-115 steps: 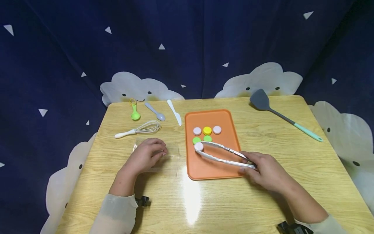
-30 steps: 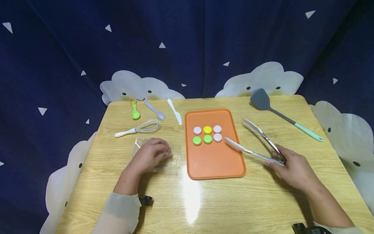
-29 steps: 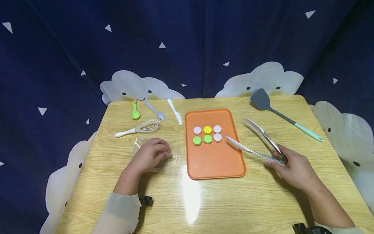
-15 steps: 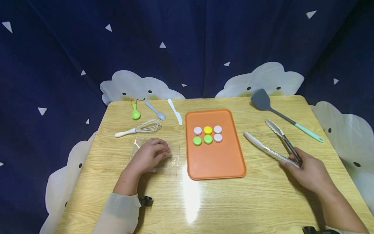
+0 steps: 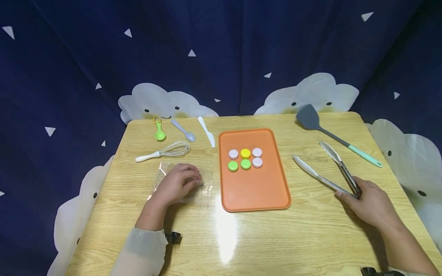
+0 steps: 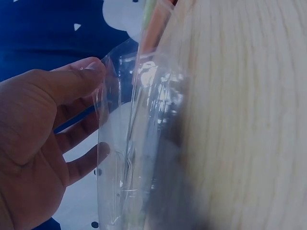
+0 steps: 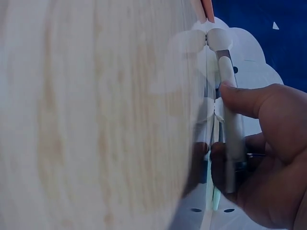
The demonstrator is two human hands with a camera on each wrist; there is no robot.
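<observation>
My left hand [image 5: 179, 182] pinches the edge of a clear plastic bag [image 6: 144, 110] between thumb and finger, left of the tray; the other fingers are loosely bent behind it. The right hand [image 5: 374, 201] grips metal tongs [image 5: 307, 168] near their hinged end, right of the tray. Their arms are spread with nothing between them, and their tips lie at or just above the tabletop. On the orange tray [image 5: 255, 193] sit macarons in two rows: a yellow macaron [image 5: 245, 153], two green ones with a green macaron [image 5: 233, 166] at left, and three pale pink ones including a pink macaron [image 5: 257, 162].
Behind the left hand lie a whisk [image 5: 165, 151], a green measuring spoon [image 5: 159, 132], a grey spoon [image 5: 184, 132] and a white knife [image 5: 207, 132]. A dark spatula [image 5: 333, 136] with a mint handle lies at back right, near the tongs. A patterned curtain hangs behind the table.
The tongs set a pale pink macaron at the right of the front row and released it. My right hand then moved right with the tongs, off the tray. The left hand barely moved.
</observation>
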